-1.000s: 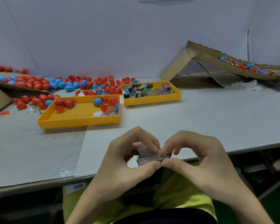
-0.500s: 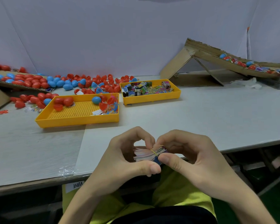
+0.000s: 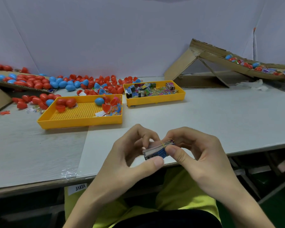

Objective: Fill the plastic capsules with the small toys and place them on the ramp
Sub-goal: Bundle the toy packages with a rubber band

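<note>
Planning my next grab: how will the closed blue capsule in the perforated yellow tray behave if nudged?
The blue capsule looks egg-shaped and smooth, so it would probably roll, though the rim of the yellow tray should stop it. Glossy plastic may slip from a light pinch. Like the open red half nearby, it is likely hollow and light.
</note>
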